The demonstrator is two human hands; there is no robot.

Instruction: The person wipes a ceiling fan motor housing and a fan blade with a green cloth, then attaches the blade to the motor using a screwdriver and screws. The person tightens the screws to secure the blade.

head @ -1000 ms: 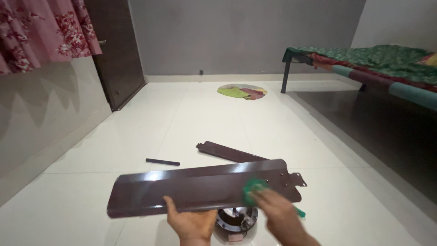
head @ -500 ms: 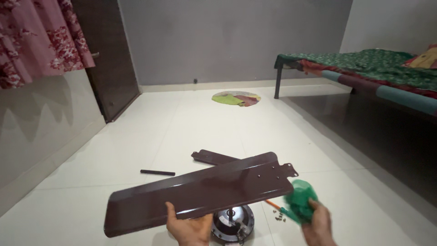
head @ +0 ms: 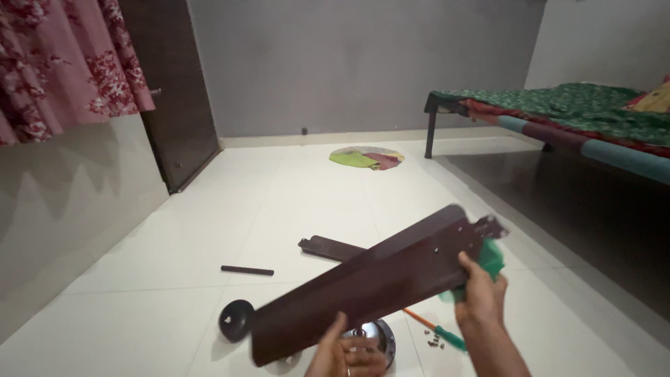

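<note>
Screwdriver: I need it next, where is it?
Head view, lower right: the screwdriver lies on the floor beside the small screws, under the right hand.

Fan blade [head: 377, 279]: long, dark brown, flat; you hold it tilted above the floor, bracket end raised to your right.
Green cloth [head: 488, 262]: crumpled, pressed behind the blade's bracket end in your right hand.

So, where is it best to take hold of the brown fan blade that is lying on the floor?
Probably grip the fan blade on the floor at its free left end, coming from above: it lies flat, and its right part is hidden behind the held blade.
</note>
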